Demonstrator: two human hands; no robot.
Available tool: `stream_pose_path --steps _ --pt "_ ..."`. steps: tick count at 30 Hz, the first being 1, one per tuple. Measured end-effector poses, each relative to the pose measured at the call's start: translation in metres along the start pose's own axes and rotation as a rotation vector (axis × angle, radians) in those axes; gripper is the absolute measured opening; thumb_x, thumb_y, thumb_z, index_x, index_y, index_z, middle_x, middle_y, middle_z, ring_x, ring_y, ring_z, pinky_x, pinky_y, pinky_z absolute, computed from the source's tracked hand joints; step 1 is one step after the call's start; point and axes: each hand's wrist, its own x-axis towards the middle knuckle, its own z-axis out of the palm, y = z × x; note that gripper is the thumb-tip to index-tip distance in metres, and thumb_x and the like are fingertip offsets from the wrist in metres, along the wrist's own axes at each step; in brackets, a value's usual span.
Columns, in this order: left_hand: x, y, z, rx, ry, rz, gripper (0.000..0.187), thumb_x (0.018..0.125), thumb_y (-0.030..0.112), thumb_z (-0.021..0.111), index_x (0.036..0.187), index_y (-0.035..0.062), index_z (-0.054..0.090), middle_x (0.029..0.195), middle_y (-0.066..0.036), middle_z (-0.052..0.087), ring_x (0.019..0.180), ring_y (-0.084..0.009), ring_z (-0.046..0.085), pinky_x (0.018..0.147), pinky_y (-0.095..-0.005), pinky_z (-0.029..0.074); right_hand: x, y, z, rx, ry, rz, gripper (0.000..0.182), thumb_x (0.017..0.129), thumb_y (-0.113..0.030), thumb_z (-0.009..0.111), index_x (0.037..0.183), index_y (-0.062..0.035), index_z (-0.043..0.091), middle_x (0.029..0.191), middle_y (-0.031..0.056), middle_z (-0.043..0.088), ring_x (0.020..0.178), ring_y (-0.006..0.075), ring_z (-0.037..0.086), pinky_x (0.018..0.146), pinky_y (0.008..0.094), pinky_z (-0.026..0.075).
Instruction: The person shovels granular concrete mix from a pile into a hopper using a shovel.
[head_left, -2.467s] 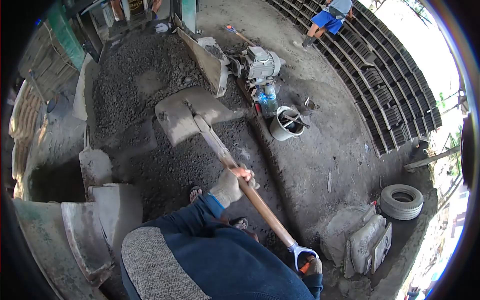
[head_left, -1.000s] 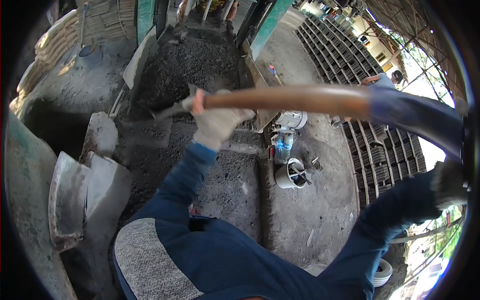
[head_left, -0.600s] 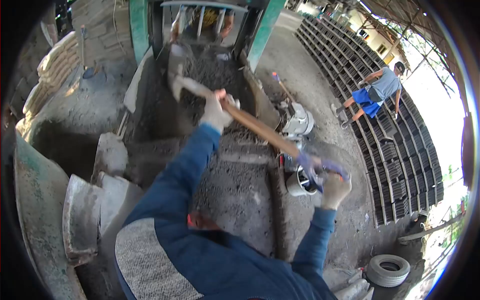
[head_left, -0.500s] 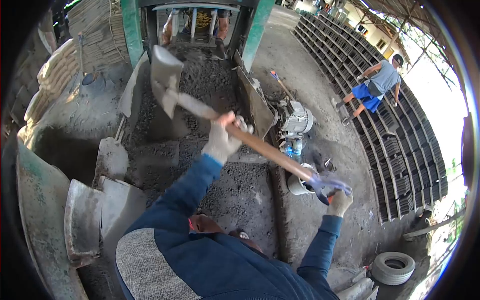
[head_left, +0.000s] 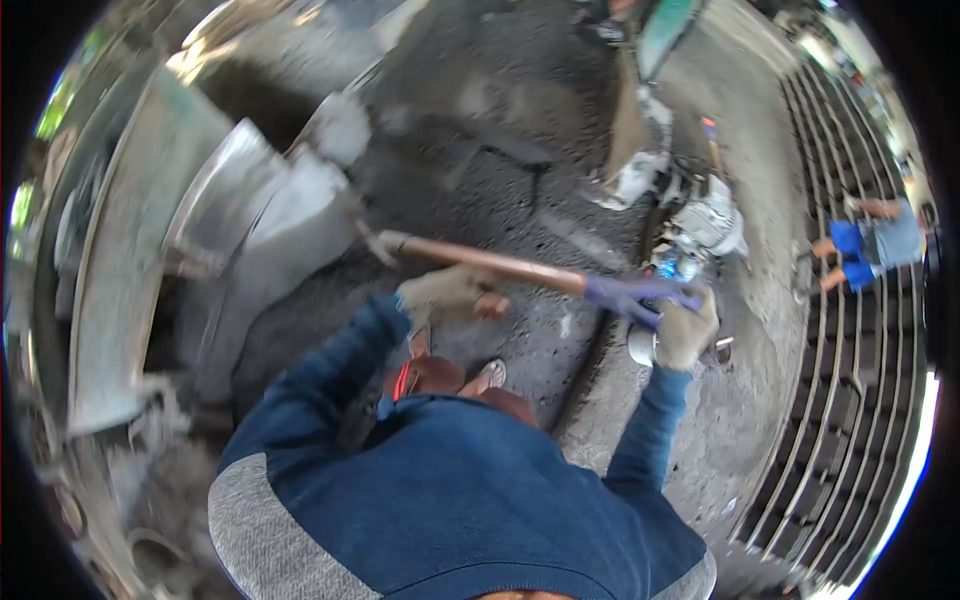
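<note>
A shovel with a wooden shaft [head_left: 535,272] lies slantwise in front of my body. My left hand [head_left: 455,293], in a pale, dirty glove, is closed around the shaft near its blade end. The blade is blurred and hard to tell from the grey metal sheets [head_left: 220,190] behind it. At the other end, my right hand [head_left: 687,328], also gloved, is wrapped round the blue-purple handle grip [head_left: 625,297]. Dark, crumbly material [head_left: 500,210] covers the ground beyond the shaft.
A motor [head_left: 710,215] stands right of the dark material, with bottles [head_left: 678,268] and a white bucket [head_left: 642,347] nearby. At the far right, a person [head_left: 870,245] in blue shorts bends beside long racks [head_left: 830,400]. A tall greenish metal panel [head_left: 135,250] stands at the left.
The view has swung downward and left. The shovel's blade end has dropped from the pile by the green frame to the left, near the metal sheets. Both hands remain on the shovel.
</note>
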Motion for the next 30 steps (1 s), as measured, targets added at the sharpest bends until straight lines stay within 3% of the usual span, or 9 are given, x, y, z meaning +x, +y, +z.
stream_pose_path --steps 5,6,8,12,15,16,24,28,30 --pt "-0.042 0.177 0.017 0.967 0.539 0.315 0.041 0.079 0.039 0.067 0.090 0.0005 0.069 0.079 -0.018 0.069 0.075 -0.0335 0.071 0.063 -0.0416 0.055 -0.071 -0.073 0.165 -0.107 -0.557 -0.217 0.023 0.077 -0.013 0.074 0.097 -0.0072 0.067 0.093 0.0093 0.069 0.085 0.0223 0.067 0.080 0.0338 0.052" --pt "-0.071 0.219 0.026 0.999 0.450 0.354 0.038 0.087 0.040 0.061 0.081 0.0029 0.064 0.074 -0.016 0.065 0.068 -0.0339 0.068 0.062 -0.0431 0.055 -0.092 -0.072 0.190 -0.176 -0.697 -0.247 0.023 0.077 -0.016 0.074 0.097 -0.0080 0.067 0.093 0.0092 0.070 0.085 0.0229 0.067 0.080 0.0345 0.052" --pt "-0.091 0.264 0.054 1.005 0.410 0.648 0.034 0.076 0.027 0.067 0.092 -0.0020 0.071 0.064 -0.013 0.064 0.058 -0.0276 0.064 0.052 -0.0439 0.051 -0.128 -0.068 0.239 -0.337 -0.923 -0.308 0.025 0.076 -0.020 0.075 0.097 -0.0095 0.068 0.093 0.0089 0.070 0.085 0.0240 0.068 0.079 0.0359 0.053" --pt "-0.176 0.264 0.077 0.982 0.355 0.960 0.035 0.077 0.029 0.067 0.094 -0.0014 0.070 0.068 -0.013 0.064 0.062 -0.0281 0.064 0.056 -0.0437 0.051 -0.173 -0.080 0.313 -0.554 -1.137 -0.358 0.028 0.076 -0.029 0.076 0.098 -0.0125 0.068 0.092 0.0083 0.071 0.085 0.0263 0.069 0.078 0.0388 0.053" --pt "-0.251 0.230 0.062 0.972 0.426 0.886 0.036 0.077 0.030 0.067 0.095 -0.0010 0.070 0.071 -0.014 0.065 0.065 -0.0284 0.065 0.058 -0.0435 0.051 -0.190 -0.086 0.328 -0.546 -1.094 -0.352 0.031 0.075 -0.035 0.077 0.098 -0.0148 0.069 0.092 0.0079 0.072 0.085 0.0279 0.070 0.077 0.0409 0.053" --pt "-0.278 0.218 0.056 0.980 0.460 0.829 0.036 0.078 0.030 0.067 0.095 -0.0008 0.070 0.072 -0.014 0.065 0.066 -0.0285 0.065 0.059 -0.0434 0.051 -0.198 -0.114 0.307 -0.541 -0.880 -0.494 0.029 0.076 -0.034 0.076 0.095 -0.0137 0.068 0.095 0.0093 0.073 0.088 0.0295 0.070 0.078 0.0425 0.053" --pt "-0.461 0.120 0.023 0.989 0.904 0.123 0.038 0.080 0.034 0.067 0.098 0.0003 0.068 0.080 -0.014 0.066 0.074 -0.0293 0.066 0.066 -0.0429 0.052 -0.216 -0.157 0.329 -0.646 -0.901 -0.466 0.023 0.081 -0.030 0.070 0.091 -0.0099 0.065 0.087 0.0120 0.070 0.086 0.0324 0.069 0.075 0.0434 0.053" --pt "-0.457 0.134 0.041 1.031 0.929 0.167 0.039 0.081 0.035 0.067 0.100 0.0009 0.068 0.084 -0.014 0.066 0.077 -0.0297 0.066 0.069 -0.0427 0.052 -0.231 -0.189 0.337 -0.692 -1.046 -0.405 0.058 0.063 -0.052 0.087 0.099 -0.0127 0.066 0.096 0.0041 0.073 0.097 0.0259 0.070 0.083 0.0383 0.053" --pt "-0.434 0.153 0.054 1.034 0.906 0.270 0.040 0.081 0.036 0.067 0.100 0.0011 0.067 0.086 -0.014 0.067 0.079 -0.0299 0.066 0.071 -0.0426 0.052 -0.240 -0.207 0.333 -0.614 -0.998 -0.468 0.027 0.082 -0.033 0.067 0.096 -0.0094 0.067 0.092 0.0148 0.072 0.091 0.0341 0.069 0.080 0.0438 0.053"
